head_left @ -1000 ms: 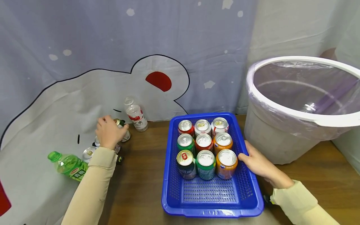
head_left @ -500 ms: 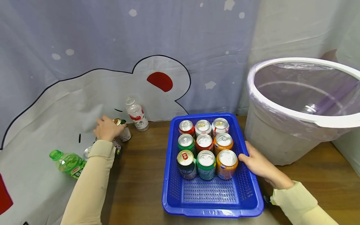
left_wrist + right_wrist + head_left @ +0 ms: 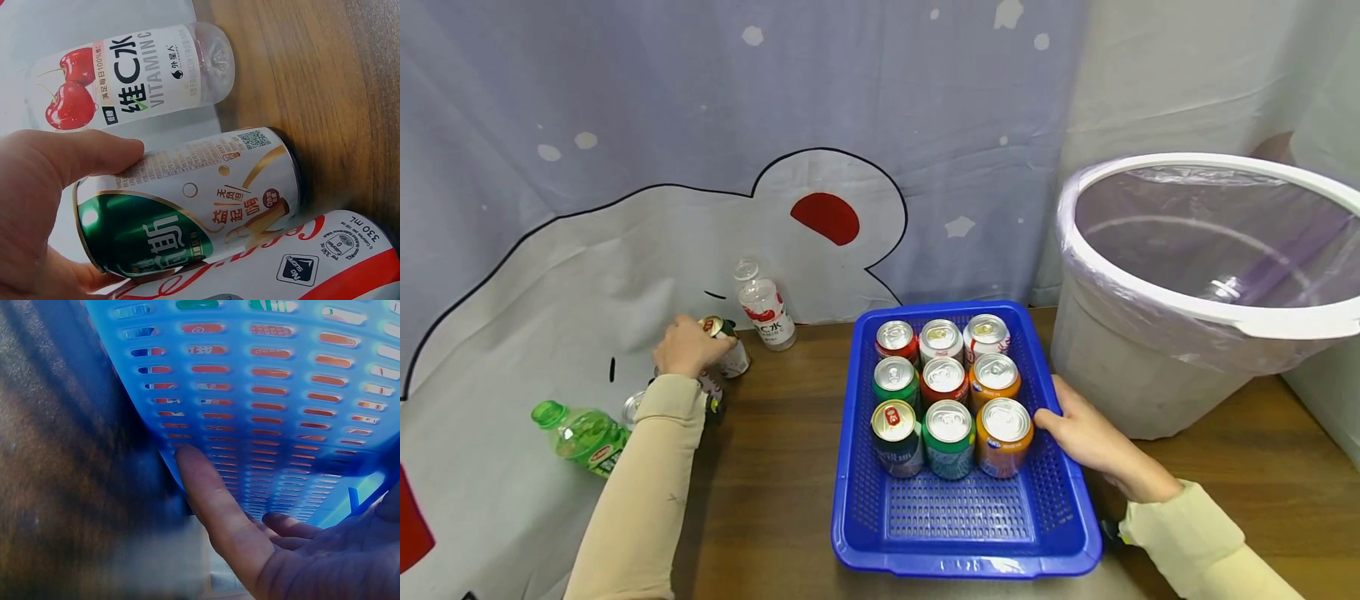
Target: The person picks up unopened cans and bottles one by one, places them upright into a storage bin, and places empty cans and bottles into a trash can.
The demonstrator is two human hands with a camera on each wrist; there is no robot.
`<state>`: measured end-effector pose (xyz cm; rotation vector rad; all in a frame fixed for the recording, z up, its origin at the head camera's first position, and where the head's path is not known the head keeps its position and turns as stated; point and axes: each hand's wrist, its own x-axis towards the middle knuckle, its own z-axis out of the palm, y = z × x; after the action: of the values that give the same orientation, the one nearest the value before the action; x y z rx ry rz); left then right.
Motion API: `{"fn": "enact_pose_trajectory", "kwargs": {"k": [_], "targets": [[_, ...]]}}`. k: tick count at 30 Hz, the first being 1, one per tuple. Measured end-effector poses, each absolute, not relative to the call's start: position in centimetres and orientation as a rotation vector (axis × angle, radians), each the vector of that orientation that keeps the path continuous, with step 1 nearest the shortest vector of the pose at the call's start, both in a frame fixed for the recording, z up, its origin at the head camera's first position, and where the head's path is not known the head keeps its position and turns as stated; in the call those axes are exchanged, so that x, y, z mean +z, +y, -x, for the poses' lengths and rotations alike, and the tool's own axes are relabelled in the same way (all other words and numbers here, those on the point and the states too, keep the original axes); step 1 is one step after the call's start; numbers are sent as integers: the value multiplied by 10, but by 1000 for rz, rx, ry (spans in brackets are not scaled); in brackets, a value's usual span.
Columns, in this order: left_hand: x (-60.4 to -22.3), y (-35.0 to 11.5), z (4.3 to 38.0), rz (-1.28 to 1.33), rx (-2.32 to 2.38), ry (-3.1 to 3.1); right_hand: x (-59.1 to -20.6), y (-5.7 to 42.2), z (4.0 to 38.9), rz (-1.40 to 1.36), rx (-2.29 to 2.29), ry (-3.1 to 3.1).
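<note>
At the back left, my left hand (image 3: 685,348) grips a green-and-white drink can (image 3: 200,200), thumb on its near side and other fingers partly hidden behind it. Close beside it lies a white can with red lettering (image 3: 312,269). On the can's other side is a clear bottle with a cherry label (image 3: 763,312). With the thumb over the rim and fingers along the outer wall, my right hand (image 3: 1086,433) holds the right side of a blue basket (image 3: 970,567). Inside it, soda cans stand upright in three rows, including an orange can (image 3: 1004,437).
A green bottle (image 3: 587,437) lies at the left, near a silver can top (image 3: 633,408) partly covered by my sleeve. A large lined bin (image 3: 1142,358) stands right of the basket. Behind the wooden table (image 3: 767,500) hangs a patterned curtain (image 3: 700,108).
My left hand has shifted slightly left and lower around the green-and-white can. The view has moved a little. My right hand and the basket stay in place.
</note>
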<state>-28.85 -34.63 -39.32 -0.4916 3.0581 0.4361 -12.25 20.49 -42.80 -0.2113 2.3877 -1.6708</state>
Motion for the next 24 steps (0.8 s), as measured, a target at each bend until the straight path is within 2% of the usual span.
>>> {"fn": "enact_pose_trajectory", "kwargs": {"k": [15, 24], "targets": [[-394, -349, 286, 493, 372, 3112, -428, 206, 124, 221, -1655, 2397], [-388, -341, 272, 423, 386, 3237, -427, 206, 123, 206, -1653, 2398]]}}
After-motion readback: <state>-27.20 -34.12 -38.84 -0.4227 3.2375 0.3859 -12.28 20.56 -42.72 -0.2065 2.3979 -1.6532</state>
